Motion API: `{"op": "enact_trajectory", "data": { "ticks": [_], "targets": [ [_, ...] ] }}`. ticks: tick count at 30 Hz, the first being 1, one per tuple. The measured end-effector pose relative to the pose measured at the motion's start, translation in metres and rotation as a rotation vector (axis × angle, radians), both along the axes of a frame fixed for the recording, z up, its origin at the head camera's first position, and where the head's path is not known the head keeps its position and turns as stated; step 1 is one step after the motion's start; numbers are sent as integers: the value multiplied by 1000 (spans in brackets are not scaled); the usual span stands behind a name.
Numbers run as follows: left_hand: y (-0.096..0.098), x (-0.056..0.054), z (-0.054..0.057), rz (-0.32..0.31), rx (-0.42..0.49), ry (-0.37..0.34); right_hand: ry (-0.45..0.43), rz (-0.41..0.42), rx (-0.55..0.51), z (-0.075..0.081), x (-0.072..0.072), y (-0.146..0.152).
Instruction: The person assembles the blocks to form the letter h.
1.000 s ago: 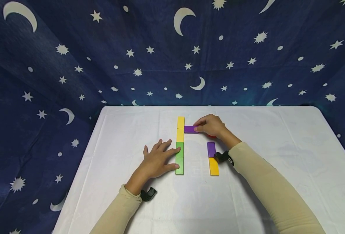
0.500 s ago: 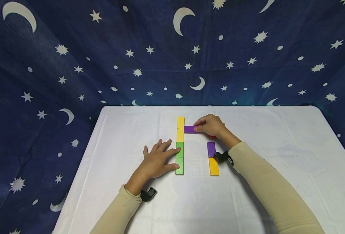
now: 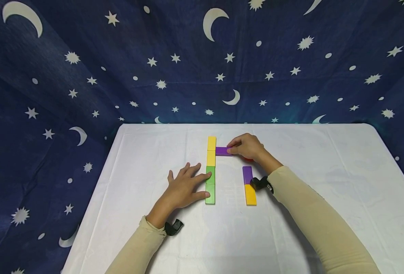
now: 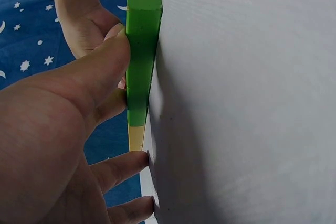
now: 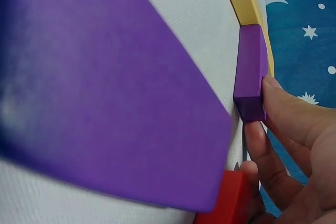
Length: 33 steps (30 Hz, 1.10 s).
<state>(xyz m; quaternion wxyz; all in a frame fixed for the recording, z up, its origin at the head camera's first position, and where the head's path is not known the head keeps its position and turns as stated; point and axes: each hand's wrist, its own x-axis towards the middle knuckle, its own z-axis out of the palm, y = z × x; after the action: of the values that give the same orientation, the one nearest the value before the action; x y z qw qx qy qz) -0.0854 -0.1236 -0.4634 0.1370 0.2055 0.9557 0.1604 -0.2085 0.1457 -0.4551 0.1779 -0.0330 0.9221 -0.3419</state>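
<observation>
Two yellow blocks point(image 3: 211, 158) and two green blocks point(image 3: 212, 200) lie end to end in a straight column on the white table. My left hand point(image 3: 182, 190) rests beside it with spread fingers. Its thumb touches the nearer green block and its index fingertip the farther one. To the column's right a purple block point(image 3: 221, 151) lies crosswise, its end right at the yellow blocks. My right hand point(image 3: 249, 147) pinches this purple block's right end, the thumb point(image 5: 286, 103) on its upper side. A red block point(image 5: 226, 200) sits under the right hand, mostly hidden in the head view.
A second purple block point(image 3: 247, 175) and an orange-yellow block point(image 3: 251, 195) lie end to end near the right wrist, parallel to the column. That purple block looms close in the right wrist view. A dark blue star-and-moon curtain point(image 3: 188, 68) hangs behind the white table point(image 3: 311, 152).
</observation>
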Motion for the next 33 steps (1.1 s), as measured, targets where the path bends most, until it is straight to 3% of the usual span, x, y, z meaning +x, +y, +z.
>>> {"op": "enact_trajectory", "data": {
  "ticks": [14, 23, 33],
  "targets": [
    [0, 0, -1, -3, 3, 0, -11, -15, -94, -1, -1, 10],
    [0, 1, 0, 2, 8, -2, 13, 11, -45, 2, -1, 31],
    [0, 1, 0, 6, 16, 1, 83, 88, -9, 3, 8, 65]
  ]
}}
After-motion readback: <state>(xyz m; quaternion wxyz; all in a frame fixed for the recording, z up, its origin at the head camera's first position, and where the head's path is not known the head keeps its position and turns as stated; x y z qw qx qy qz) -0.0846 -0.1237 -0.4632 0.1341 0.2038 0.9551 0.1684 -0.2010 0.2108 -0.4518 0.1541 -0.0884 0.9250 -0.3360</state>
